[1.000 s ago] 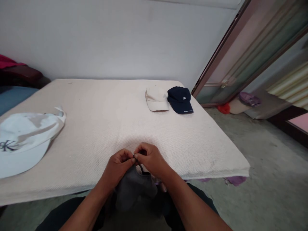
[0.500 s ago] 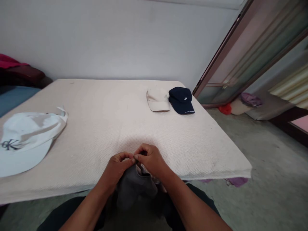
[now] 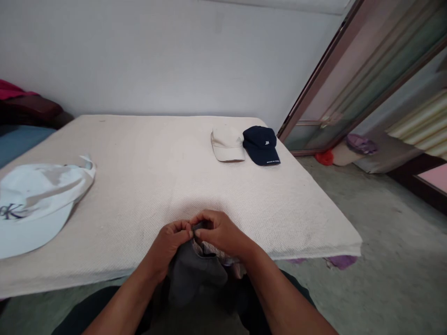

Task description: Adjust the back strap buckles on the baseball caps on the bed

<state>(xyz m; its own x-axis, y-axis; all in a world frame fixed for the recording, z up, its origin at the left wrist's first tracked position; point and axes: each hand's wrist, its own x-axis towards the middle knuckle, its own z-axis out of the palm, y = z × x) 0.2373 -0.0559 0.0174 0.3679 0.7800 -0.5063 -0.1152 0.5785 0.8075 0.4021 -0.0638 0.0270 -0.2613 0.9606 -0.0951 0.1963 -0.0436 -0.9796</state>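
A dark grey cap (image 3: 197, 277) hangs at the table's front edge, its opening facing up and right. My left hand (image 3: 173, 239) pinches the strap end at the top of its rear opening. Closed on the same strap from the other side is my right hand (image 3: 218, 231), thumb and forefinger together. The fingertips of both hands nearly meet. What fastening lies between them is too small to make out. The cap's lower part is lost in shadow between my legs.
A white cap (image 3: 38, 204) with black letters lies at the left of the cloth-covered table (image 3: 139, 163). Toward the back right, a beige cap (image 3: 227, 144) sits beside a navy cap (image 3: 261, 145). A wall (image 3: 157, 56) borders the back; a sliding door (image 3: 324, 93) stands right.
Both hands stay on the cap's strap; the right fingers have shifted slightly, and more dark strap shows between them. The view has turned a little, moving the surroundings slightly left.
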